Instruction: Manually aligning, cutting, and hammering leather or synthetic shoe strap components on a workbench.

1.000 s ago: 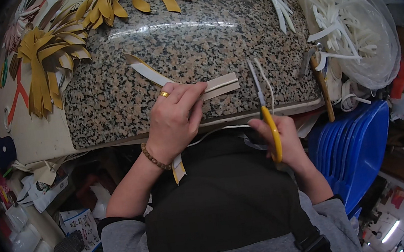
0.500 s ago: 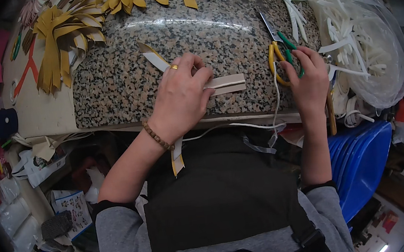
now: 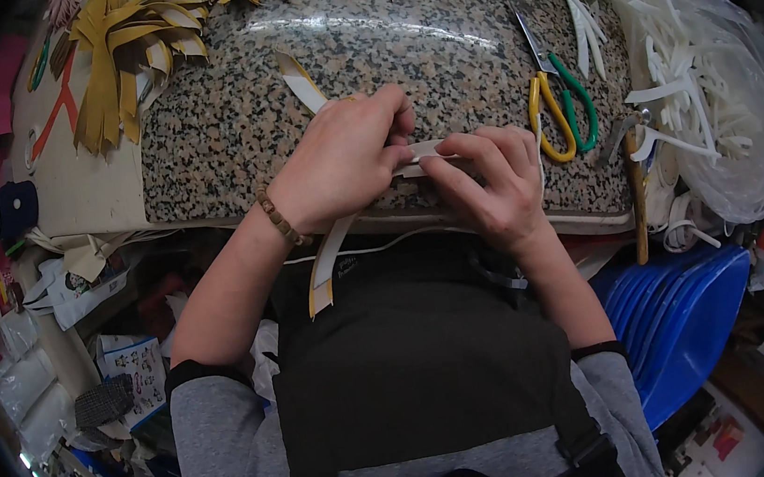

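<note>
My left hand [image 3: 340, 158] lies over a pale folded strip [image 3: 419, 151], its curled fingers and thumb closed on the strip's left part. Under that same hand runs a yellow-edged white strip [image 3: 303, 83]; its lower end hangs over the table edge onto my dark apron. My right hand [image 3: 492, 174] is at the pale strip's right end, thumb and forefinger pinched there. A thin white cord [image 3: 540, 159] passes along the outer side of this hand and into its fingers; the exact pinch is partly hidden. Scissors [image 3: 556, 115] with yellow and green handles lie to the right, untouched.
A speckled stone slab [image 3: 231, 152] covers the worktop. Bundles of mustard strips [image 3: 105, 82] lie at the far left. On the right are a clear bag [image 3: 757, 139] of white pieces, a wooden-handled hammer [image 3: 640, 209] and stacked blue plastic trays [image 3: 693, 325].
My right hand has moved left from beside the scissors to the pale strip's end, bringing the white cord along. My left hand stays on the strips. The whole view has shifted slightly.
</note>
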A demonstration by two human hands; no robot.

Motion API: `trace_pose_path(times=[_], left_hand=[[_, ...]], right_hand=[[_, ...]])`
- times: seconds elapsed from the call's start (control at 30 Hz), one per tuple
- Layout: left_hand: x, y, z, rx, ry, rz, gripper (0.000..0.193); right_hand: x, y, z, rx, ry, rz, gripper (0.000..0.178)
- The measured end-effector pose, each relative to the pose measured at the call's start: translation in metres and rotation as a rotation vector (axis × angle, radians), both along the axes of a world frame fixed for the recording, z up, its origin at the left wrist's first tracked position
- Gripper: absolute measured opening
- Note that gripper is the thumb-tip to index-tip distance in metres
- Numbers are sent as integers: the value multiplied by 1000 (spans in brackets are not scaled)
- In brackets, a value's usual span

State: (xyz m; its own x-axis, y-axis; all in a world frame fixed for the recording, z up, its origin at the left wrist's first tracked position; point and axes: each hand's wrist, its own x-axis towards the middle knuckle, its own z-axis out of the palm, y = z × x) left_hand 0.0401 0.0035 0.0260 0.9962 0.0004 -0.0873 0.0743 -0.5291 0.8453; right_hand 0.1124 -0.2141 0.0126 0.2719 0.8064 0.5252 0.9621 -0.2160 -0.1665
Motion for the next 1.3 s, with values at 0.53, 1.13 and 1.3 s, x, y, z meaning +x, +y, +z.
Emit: trace_pose_path(times=[0.53, 1.13, 1.3], left_hand=[[-23, -9, -12, 153, -307, 32, 36], [-25, -24, -22, 149, -326, 177, 39], [-23, -27, -17, 143, -289, 207, 35]], right_hand=[[-15, 16, -7, 127, 588, -317, 17], [-18, 17, -14, 161, 579, -315, 18], [-16, 16, -10, 121, 488, -308, 20]])
